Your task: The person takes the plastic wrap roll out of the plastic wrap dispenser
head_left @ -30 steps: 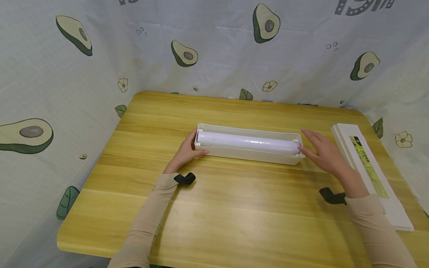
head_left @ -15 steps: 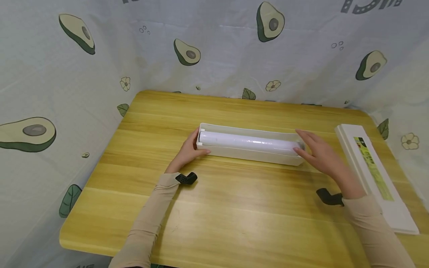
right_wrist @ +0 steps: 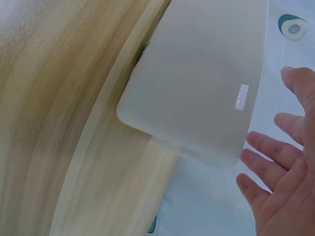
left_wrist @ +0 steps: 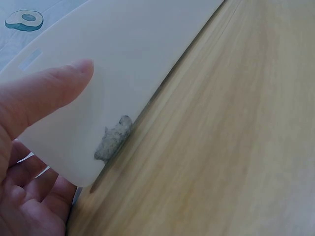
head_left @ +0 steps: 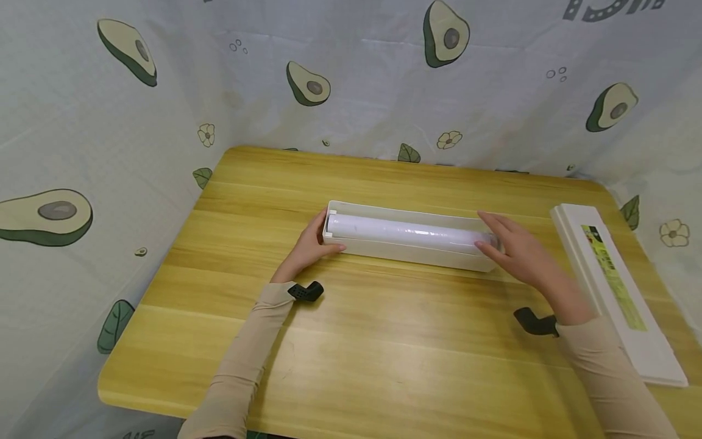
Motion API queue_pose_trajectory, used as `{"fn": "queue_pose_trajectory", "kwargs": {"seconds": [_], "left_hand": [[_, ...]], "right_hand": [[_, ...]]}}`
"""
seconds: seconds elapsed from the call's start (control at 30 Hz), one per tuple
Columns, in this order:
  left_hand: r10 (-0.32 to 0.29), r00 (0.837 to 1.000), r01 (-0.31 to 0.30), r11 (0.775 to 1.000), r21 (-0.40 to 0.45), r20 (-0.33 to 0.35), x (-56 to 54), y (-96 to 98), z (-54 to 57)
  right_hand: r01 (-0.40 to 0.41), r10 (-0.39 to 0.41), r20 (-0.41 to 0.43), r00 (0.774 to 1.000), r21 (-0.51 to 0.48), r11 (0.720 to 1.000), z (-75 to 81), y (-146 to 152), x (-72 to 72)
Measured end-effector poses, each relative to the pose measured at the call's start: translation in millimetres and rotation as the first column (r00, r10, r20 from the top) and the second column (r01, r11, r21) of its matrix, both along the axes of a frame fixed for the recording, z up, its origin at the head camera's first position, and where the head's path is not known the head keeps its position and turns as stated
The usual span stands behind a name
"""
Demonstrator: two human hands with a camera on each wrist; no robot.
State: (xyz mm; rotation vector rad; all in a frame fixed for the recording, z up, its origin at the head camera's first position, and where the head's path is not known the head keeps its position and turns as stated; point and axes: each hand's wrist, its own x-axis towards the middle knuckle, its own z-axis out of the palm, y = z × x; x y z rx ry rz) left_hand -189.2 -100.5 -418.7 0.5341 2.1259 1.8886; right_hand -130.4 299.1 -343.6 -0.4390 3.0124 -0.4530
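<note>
My left hand [head_left: 309, 247] is gripping one end of the box [head_left: 406, 253] on the table [head_left: 384, 341], while I'm holding my right hand [head_left: 518, 251], fingers spread, at the right end of the roll [head_left: 406, 231] lying inside.

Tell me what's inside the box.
A shiny white roll lies lengthwise in the box. Whatever is beneath the roll is covered, and the right hand hides part of the box's right end.

Left hand [left_wrist: 29, 105]: grips white box [left_wrist: 128, 59], thumb [left_wrist: 64, 84] across its side
Grey patch [left_wrist: 114, 138]: near bottom edge
Tabletop [left_wrist: 216, 142]: wood-grained
Cloth [left_wrist: 42, 7]: avocado print
</note>
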Motion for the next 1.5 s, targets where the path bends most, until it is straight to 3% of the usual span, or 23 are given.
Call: {"fn": "queue_pose_trajectory", "kwargs": {"seconds": [0.27, 0.5, 0.6, 0.87, 0.97, 1.2, 1.5], "left_hand": [[0.009, 1.0, -0.009, 1.0, -0.019, -0.007, -0.3, -0.2, 0.6], [0.02, 1.0, -0.02, 1.0, -0.016, -0.019, -9.8, -0.4, -21.2], [0.022, 0.999, -0.023, 0.999, -0.022, -0.033, -10.8, -0.6, -24.0], [0.008, 1.0, -0.008, 1.0, -0.015, -0.002, 1.1, -0.7, 1.7], [0.006, 1.0, -0.006, 1.0, -0.02, -0.012, 1.3, -0.7, 2.0], [0.015, 0.999, -0.016, 1.0, -0.012, -0.033, -9.8, -0.7, -20.7], [0.013, 0.999, -0.014, 1.0, -0.007, -0.049, -11.8, -0.6, -25.1]], "right_hand": [[-0.035, 0.035, -0.011, 0.999, -0.003, 0.999, 1.4, -8, -1.5], [-0.074, 0.073, -0.045, 0.996, -0.015, 0.997, 1.7, -13, 0.3], [-0.092, 0.091, -0.058, 0.994, -0.016, 0.996, 0.2, -14, 0.3], [-0.109, 0.109, -0.016, 0.994, -0.031, 0.994, -2.5, -16, -1.5], [-0.129, 0.129, -0.017, 0.992, -0.051, 0.99, -5.1, -17, -4.6], [-0.176, 0.176, -0.005, 0.984, -0.083, 0.981, -11.3, -17, -19.0], [-0.292, 0.298, 0.035, 0.954, -0.122, 0.949, -20.9, -15, -36.0]]}}
